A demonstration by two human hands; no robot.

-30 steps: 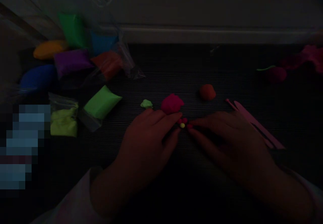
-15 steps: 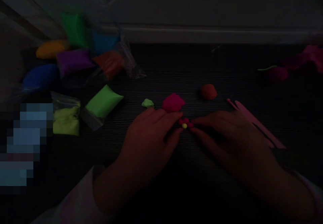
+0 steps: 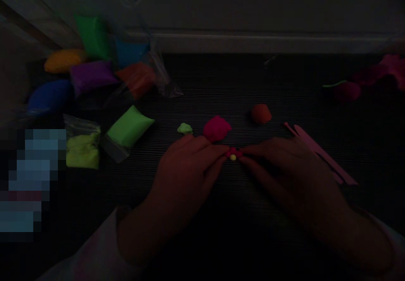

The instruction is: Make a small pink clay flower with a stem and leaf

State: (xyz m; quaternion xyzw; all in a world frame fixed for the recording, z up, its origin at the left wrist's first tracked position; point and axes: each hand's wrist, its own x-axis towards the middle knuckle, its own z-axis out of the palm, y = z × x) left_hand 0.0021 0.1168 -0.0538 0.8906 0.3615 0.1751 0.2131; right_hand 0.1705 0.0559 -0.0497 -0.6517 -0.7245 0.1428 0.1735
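Note:
Just above the dark table, a tiny flower of clay balls (image 3: 233, 151), pinkish red around one yellow ball (image 3: 233, 157), sits between my hands. My left hand (image 3: 186, 169) is closed, with thumb and forefinger pinching the flower's left side. On its right side the thumb and forefinger of my right hand (image 3: 291, 169) pinch it too. Right behind my left fingers lies a lump of pink clay (image 3: 217, 128). A small piece of light green clay (image 3: 184, 128) rests by the left knuckles. Pink plastic clay tools (image 3: 319, 150) lie partly hidden behind my right hand.
An orange-red clay ball (image 3: 261, 114) lies farther back. Bags of coloured clay fill the left, including a light green pack (image 3: 131, 125), a yellow-green bag (image 3: 82, 150) and a purple pack (image 3: 93, 77). A dark pink clay ball (image 3: 347, 91) with a green strand sits far right.
My left thumb and forefinger have closed together on the flower's left side. The red balls sit closer around the yellow one. The right hand stays nearly in place.

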